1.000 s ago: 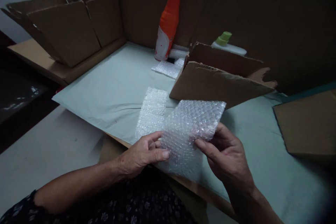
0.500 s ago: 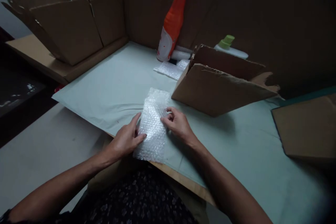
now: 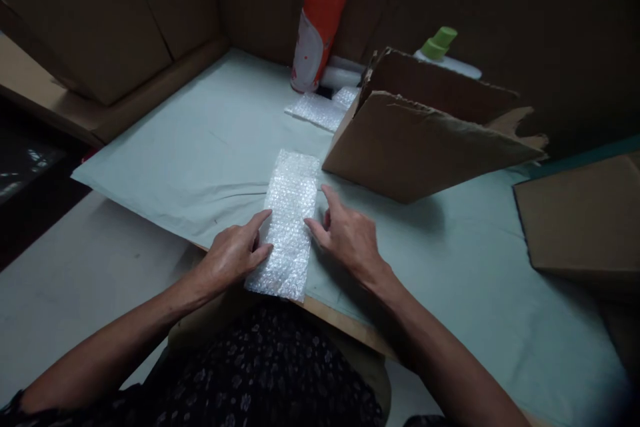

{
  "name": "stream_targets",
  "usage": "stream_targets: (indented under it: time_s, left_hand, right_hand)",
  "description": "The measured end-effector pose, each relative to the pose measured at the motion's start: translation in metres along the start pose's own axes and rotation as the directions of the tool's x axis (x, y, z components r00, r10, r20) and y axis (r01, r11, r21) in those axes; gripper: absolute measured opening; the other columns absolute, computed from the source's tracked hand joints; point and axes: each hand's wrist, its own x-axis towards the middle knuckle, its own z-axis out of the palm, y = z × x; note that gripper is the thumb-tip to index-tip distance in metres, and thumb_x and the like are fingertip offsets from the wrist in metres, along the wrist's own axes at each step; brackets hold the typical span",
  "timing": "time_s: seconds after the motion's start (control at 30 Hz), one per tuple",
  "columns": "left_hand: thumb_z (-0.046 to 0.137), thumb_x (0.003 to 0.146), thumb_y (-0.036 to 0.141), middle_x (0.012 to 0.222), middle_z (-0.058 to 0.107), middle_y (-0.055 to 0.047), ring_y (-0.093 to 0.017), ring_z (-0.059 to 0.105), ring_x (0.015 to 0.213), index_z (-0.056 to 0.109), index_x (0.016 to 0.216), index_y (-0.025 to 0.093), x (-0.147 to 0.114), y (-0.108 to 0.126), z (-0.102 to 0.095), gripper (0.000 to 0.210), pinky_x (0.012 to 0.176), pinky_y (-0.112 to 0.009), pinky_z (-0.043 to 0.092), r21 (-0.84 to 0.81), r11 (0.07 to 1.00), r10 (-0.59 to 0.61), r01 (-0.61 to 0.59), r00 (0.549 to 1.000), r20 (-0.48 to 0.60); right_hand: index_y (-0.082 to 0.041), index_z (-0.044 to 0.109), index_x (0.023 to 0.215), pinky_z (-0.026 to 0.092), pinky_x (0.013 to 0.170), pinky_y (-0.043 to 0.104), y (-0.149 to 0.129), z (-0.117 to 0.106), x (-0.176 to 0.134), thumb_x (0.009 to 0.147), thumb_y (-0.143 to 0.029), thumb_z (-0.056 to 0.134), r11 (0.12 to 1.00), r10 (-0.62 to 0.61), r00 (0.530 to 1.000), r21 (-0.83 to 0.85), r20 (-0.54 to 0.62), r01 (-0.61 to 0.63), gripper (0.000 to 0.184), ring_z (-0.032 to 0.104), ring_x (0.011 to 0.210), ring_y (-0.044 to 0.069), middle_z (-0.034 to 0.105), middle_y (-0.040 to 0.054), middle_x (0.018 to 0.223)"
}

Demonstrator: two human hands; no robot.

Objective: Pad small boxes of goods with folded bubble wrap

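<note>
A long strip of bubble wrap (image 3: 289,227) lies flat on the pale green table cover (image 3: 200,127), its near end reaching over the front edge. At its left side my left hand (image 3: 235,247) rests with thumb and forefinger apart, their tips on the wrap. My right hand (image 3: 350,230) is at the opposite side, thumb tip touching the wrap's right edge. Its forefinger stretches forward beside the wrap, and the other fingers are curled underneath. Neither hand grips anything.
Right of the wrap stands an open cardboard box (image 3: 420,140). Behind are an orange bottle (image 3: 320,20), more bubble wrap (image 3: 317,110) and a green-capped white bottle (image 3: 447,63). Another carton (image 3: 580,213) sits far right, and a large cardboard box (image 3: 90,20) stands at the left.
The bubble wrap now lies straighter and flatter. My right hand has let go of its edge, the forefinger now extended. The view has tipped downward a little.
</note>
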Motion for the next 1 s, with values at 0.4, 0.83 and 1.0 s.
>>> stream_targets:
  time_s: [0.4, 0.83, 1.0]
  left_hand:
    - [0.053, 0.091, 0.019, 0.128, 0.067, -0.014, -0.03, 0.065, 0.116, 0.063, 0.13, 0.022, -0.01, -0.006, -0.027, 0.041, 0.096, -0.049, 0.055, 0.178, 0.93, 0.342, -0.321, 0.935, -0.098]
    - [0.057, 0.093, 0.028, 0.121, 0.068, -0.011, -0.022, 0.065, 0.094, 0.035, 0.157, 0.021, -0.009, -0.003, 0.008, 0.068, 0.089, -0.042, 0.056, -0.169, 0.959, 0.2, -0.23, 0.964, -0.178]
    - [0.057, 0.09, 0.031, 0.07, 0.057, 0.004, -0.015, 0.05, 0.06, 0.033, 0.158, 0.015, 0.013, 0.003, -0.009, 0.074, 0.062, -0.03, 0.045, -0.209, 0.975, 0.067, -0.074, 0.997, -0.041]
  right_hand:
    - [-0.016, 0.068, 0.099, 0.045, 0.083, 0.037, -0.026, 0.014, -0.038, 0.099, -0.012, 0.049, 0.889, -0.454, 0.861, 0.172, 0.228, 0.424, 0.019, 0.057, 0.094, 0.022, 0.071, 0.0116, 0.108]
    - [-0.02, 0.07, 0.102, 0.046, 0.067, 0.028, -0.006, -0.005, -0.003, 0.094, -0.031, 0.059, 0.78, -0.211, 0.939, 0.625, 0.273, -0.006, 0.017, 0.062, 0.077, 0.016, 0.073, 0.0029, 0.09]
    - [-0.022, 0.069, 0.094, 0.05, 0.071, 0.034, -0.013, -0.027, -0.053, 0.096, -0.021, 0.059, 0.877, -0.204, 0.949, 0.387, -0.239, 0.285, 0.01, 0.065, 0.076, 0.019, 0.074, 0.0038, 0.085]
